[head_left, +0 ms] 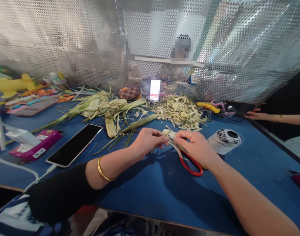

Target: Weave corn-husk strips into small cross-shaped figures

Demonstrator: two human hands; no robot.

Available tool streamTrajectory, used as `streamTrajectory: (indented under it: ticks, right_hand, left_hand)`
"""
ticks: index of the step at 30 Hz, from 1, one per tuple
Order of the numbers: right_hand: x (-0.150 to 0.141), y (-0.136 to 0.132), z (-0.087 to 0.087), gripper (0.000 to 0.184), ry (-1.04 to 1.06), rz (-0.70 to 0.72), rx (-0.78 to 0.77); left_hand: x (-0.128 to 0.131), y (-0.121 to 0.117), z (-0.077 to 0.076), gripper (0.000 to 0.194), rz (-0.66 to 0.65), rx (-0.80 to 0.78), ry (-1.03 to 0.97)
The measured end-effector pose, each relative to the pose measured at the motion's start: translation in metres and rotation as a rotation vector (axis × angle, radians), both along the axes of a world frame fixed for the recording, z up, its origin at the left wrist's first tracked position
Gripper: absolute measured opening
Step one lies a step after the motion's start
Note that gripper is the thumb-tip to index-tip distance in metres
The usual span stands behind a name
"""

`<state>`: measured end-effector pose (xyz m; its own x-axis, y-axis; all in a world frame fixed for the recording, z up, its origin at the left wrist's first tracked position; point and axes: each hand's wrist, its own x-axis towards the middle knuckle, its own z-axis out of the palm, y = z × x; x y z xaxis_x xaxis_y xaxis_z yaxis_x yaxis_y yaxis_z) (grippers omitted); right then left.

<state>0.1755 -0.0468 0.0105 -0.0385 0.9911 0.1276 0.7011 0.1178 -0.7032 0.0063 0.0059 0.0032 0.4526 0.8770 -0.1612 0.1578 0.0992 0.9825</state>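
Note:
My left hand and my right hand are close together over the blue table, fingertips pinched on a pale corn husk strip. Part of the strip is hidden by the fingers. Beneath my right hand lies a pair of scissors with red handles, partly covered. A spool of white thread stands just right of that hand. Behind both hands is a heap of shredded husk strips. Larger corn husks are spread to the left of the heap.
A black-screened phone lies left, by a purple power strip with cables. A checkered pouch, a lit screen and a yellow-handled tool line the perforated back panel. Another person's hand rests at far right.

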Motion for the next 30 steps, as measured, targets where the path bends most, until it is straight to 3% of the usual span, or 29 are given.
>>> streamTrajectory:
  ticks: [7,12,17,23,30]
  right_hand:
    - [-0.005,0.0,-0.001,0.027,-0.148,-0.012,0.067]
    - [-0.005,-0.001,-0.005,0.013,-0.122,-0.068,0.098]
    - [-0.005,-0.001,-0.003,0.019,-0.075,0.043,0.057]
    - [-0.008,-0.002,-0.007,0.023,-0.078,0.039,0.165]
    - [-0.015,0.001,-0.013,0.02,0.164,-0.097,0.219]
  left_hand:
    - [0.001,-0.002,-0.005,0.011,-0.031,0.159,0.103]
    - [-0.001,0.0,-0.013,0.022,-0.059,0.342,0.225]
    - [-0.003,-0.005,-0.007,0.025,-0.081,0.503,0.391]
    - [-0.002,-0.008,-0.004,0.022,-0.13,0.52,0.406]
    - [-0.002,-0.009,-0.002,0.021,-0.166,0.53,0.389]
